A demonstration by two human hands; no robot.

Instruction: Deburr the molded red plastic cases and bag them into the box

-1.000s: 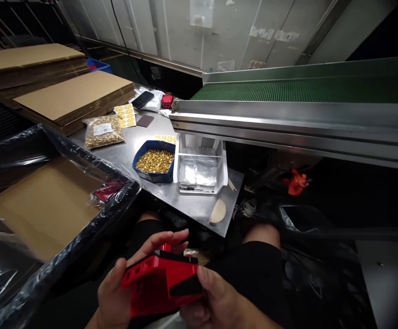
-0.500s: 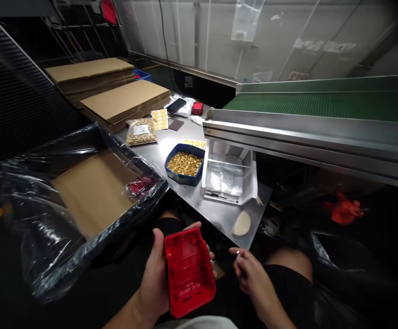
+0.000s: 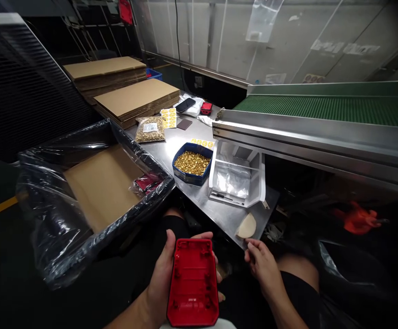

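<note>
My left hand [image 3: 163, 274] holds a red plastic housing shell [image 3: 192, 282] over my lap, its hollow inner side facing up. To its right, my right hand [image 3: 262, 267] hovers near the front corner of the steel table [image 3: 171, 144], fingertips pinched together; whether something tiny is in them I cannot tell. On the table stands a blue tray [image 3: 192, 163] heaped with small brass parts. Beside the tray is a clear plastic bin [image 3: 237, 180] with a bag inside.
A cardboard box lined with black plastic [image 3: 92, 192] stands at my left, a red part in its corner. Flat cardboard stacks [image 3: 135, 98], a bag of brass parts [image 3: 150, 129], sticker sheets and a phone lie further back. A green conveyor [image 3: 325, 109] runs along the right.
The black piece seen a second ago is gone from the red shell. My right hand let go and moved right; the left hand turned the shell hollow side up. The view swung left.
</note>
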